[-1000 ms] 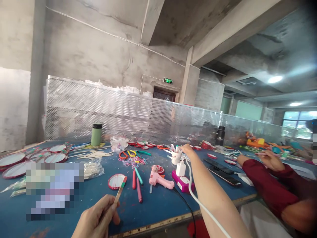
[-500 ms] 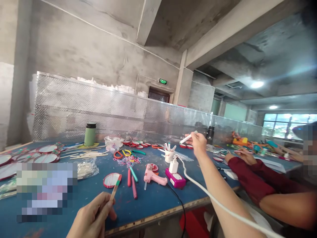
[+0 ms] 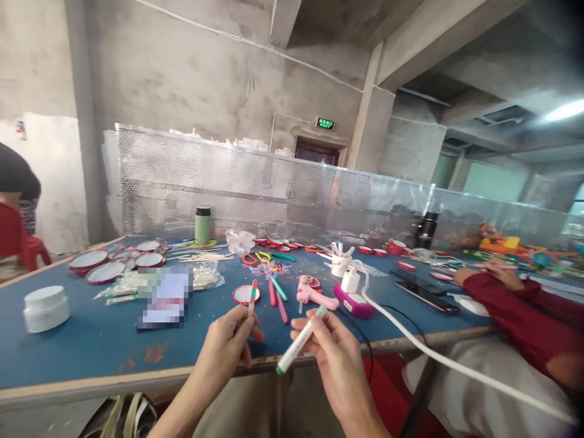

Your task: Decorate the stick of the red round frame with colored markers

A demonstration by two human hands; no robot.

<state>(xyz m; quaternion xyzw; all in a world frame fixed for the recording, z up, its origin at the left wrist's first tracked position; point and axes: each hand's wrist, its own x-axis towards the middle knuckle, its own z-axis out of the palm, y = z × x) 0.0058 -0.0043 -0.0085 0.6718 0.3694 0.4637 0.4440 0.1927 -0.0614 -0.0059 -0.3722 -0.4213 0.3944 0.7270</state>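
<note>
Here, right grip (image 3: 332,345) closed on marker (image 3: 295,348).

A craft workshop, by the look of it: bare concrete walls (image 3: 196,73), a lit exit sign (image 3: 325,123) over the far door (image 3: 314,152), and a long blue worktable (image 3: 91,359) bearing a glue gun (image 3: 314,295), a pen cup (image 3: 340,266) and, on the left, red-rimmed discs (image 3: 106,272). At right, a co-worker in red sleeves (image 3: 506,313) sits along the same table.
</note>
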